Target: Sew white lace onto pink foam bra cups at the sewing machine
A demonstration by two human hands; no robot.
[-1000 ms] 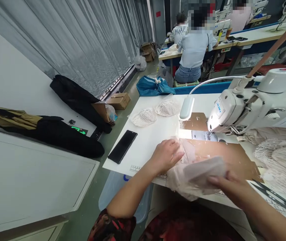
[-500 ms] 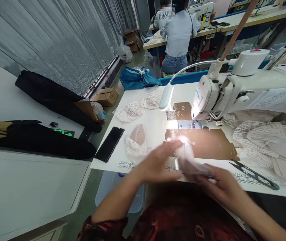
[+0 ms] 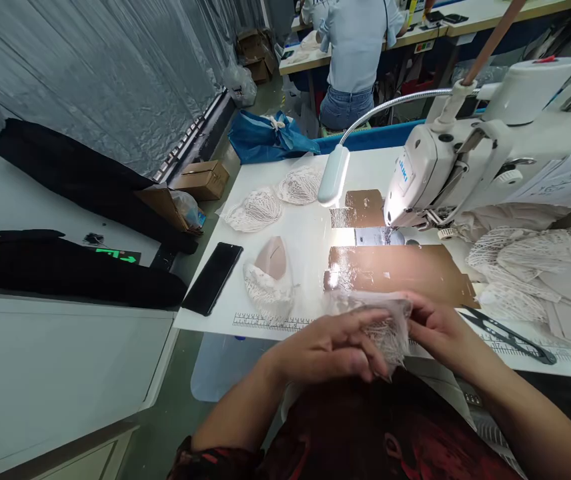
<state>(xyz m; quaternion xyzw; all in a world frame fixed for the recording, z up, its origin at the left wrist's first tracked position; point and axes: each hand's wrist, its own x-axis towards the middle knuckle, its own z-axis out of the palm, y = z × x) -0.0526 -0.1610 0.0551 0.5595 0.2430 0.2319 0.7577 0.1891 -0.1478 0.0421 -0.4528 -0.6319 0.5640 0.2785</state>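
While I follow from afar, my left hand point(image 3: 323, 347), spread open half a second ago, bends across the lace piece point(image 3: 389, 339) at the front edge of the table point(image 3: 310, 250), its grip unclear; my right pinches it, suggesting two-handed handling.

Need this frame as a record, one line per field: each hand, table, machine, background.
left hand: fingers over a pale lace piece; grip unclear
right hand: pinching that piece's edge
table, left side: black phone; lace piece with beige panel beside it; two rounded lace pieces farther back
table, center: brown board in front of the needle area
table, right side: pile of pale fabric
machine: white sewing machine, lamp to its left
background: seated person, back to camera
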